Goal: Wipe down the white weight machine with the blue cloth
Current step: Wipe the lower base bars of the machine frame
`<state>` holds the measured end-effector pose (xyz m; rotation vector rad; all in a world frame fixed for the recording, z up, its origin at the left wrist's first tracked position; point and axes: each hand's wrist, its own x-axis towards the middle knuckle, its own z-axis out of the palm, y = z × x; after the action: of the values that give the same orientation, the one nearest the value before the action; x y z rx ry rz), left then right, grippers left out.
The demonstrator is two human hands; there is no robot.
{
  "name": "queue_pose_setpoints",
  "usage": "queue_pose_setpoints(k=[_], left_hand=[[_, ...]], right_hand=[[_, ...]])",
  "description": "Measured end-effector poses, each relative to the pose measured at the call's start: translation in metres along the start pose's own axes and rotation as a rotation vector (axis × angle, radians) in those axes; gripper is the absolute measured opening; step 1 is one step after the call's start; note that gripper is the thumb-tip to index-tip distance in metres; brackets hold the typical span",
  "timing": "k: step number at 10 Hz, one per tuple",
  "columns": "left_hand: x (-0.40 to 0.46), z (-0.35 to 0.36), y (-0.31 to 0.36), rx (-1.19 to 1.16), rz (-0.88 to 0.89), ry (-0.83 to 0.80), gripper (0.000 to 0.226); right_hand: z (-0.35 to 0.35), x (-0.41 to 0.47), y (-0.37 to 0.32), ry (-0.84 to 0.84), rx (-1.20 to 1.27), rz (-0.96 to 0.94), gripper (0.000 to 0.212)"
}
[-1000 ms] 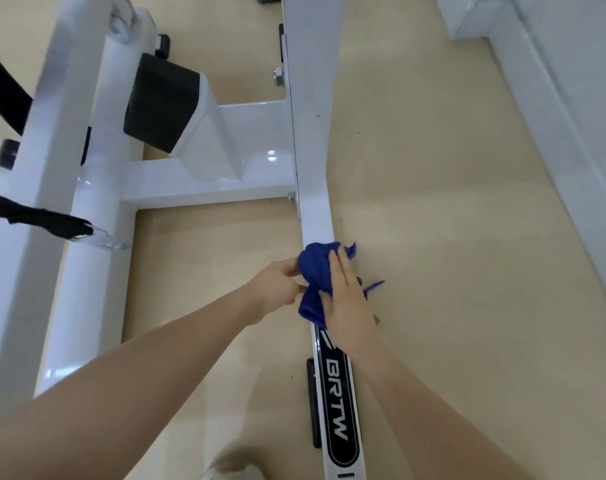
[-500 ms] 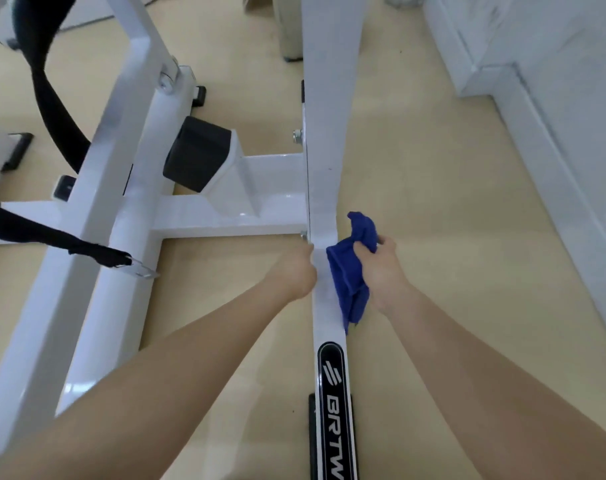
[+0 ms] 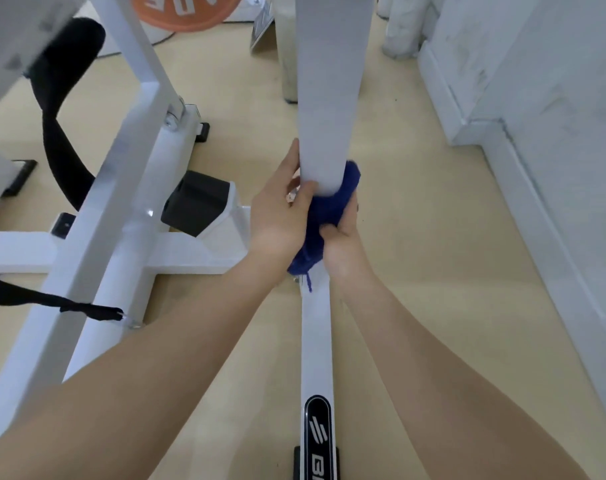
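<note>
Both hands meet at frame centre on the white machine [image 3: 315,341], at the foot of its upright post [image 3: 325,98]. Cloth [image 3: 329,206] is blue, bunched, wrapped round the near side of the post base where it joins the floor rail [image 3: 316,355]; one loose thread hangs at 6 o'clock of the bunch, over the rail.

Left hand [image 3: 280,220] sits at 9 o'clock of the post, fingers up along the post's left face, thumb curled across onto the cloth, so it pinches cloth against the post. Right hand [image 3: 341,237] is at 5 o'clock of the post, closed round the lower part of the cloth, thumb pressed in; its far fingers are hidden behind the cloth. Both forearms run in from the bottom corners.

The rail runs from the post toward 6 o'clock, with a black logo plate [image 3: 318,434] near the bottom edge, letters cut off. At 9 o'clock of the hands a white crossbar [image 3: 190,259] carries a black block [image 3: 196,206]. Further toward 9–10 o'clock are slanted white frame tubes [image 3: 97,237] and a black strap [image 3: 52,301] ending in a metal clip. An orange disc [image 3: 187,12] is at 11 o'clock, cropped by the top edge. A white wall [image 3: 554,133] with its skirting fills 1–4 o'clock. The floor [image 3: 415,237] is beige.
</note>
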<state>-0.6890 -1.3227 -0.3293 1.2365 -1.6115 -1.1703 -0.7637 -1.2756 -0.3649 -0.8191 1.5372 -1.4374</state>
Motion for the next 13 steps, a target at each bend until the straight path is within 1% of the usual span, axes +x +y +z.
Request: queue_pose_setpoints(k=[1,2,3,4,5,6,7,8,9,10,11,12,13], left_hand=[[0.003,-0.004,0.002,0.054,0.013,0.024,0.049],[0.003,-0.008,0.005,0.063,-0.005,-0.029,0.05],[0.002,-0.014,0.005,-0.03,-0.004,-0.104,0.045],[0.001,-0.023,0.009,-0.139,-0.008,-0.209,0.041],[-0.004,-0.026,0.022,-0.145,-0.082,-0.229,0.038],[-0.005,-0.029,0.035,-0.182,-0.159,-0.232,0.037],[-0.005,-0.033,0.049,-0.147,-0.164,-0.218,0.037],[-0.006,-0.035,0.061,-0.176,-0.081,-0.134,0.029],[-0.011,-0.036,0.071,-0.269,0.037,-0.057,0.027],[-0.014,-0.037,0.077,-0.261,0.099,-0.037,0.034],[-0.01,-0.04,0.077,-0.271,0.067,-0.082,0.035],[-0.006,-0.044,0.078,-0.261,0.0,-0.122,0.037],[-0.005,-0.047,0.075,-0.243,-0.017,-0.133,0.037]], right_hand=[[0.001,0.008,0.011,0.018,-0.069,0.057,0.069],[0.006,0.002,-0.015,0.064,-0.13,-0.011,0.065],[0.002,-0.004,-0.043,0.14,-0.27,-0.121,0.051],[-0.003,0.007,-0.062,0.216,-0.364,-0.161,0.041],[-0.003,0.007,-0.055,0.228,-0.442,-0.124,0.035],[0.001,0.001,-0.053,0.218,-0.433,-0.02,0.02],[0.004,0.003,-0.08,0.284,-0.365,-0.14,0.014],[0.004,0.006,-0.121,0.317,-0.322,-0.305,0.019],[0.003,0.007,-0.132,0.342,-0.287,-0.294,0.015],[0.001,0.003,-0.109,0.268,-0.364,-0.12,0.014],[0.001,0.003,-0.114,0.271,-0.393,-0.145,0.026],[0.004,0.006,-0.154,0.332,-0.304,-0.329,0.027],[0.004,0.008,-0.167,0.314,-0.272,-0.39,0.024]])
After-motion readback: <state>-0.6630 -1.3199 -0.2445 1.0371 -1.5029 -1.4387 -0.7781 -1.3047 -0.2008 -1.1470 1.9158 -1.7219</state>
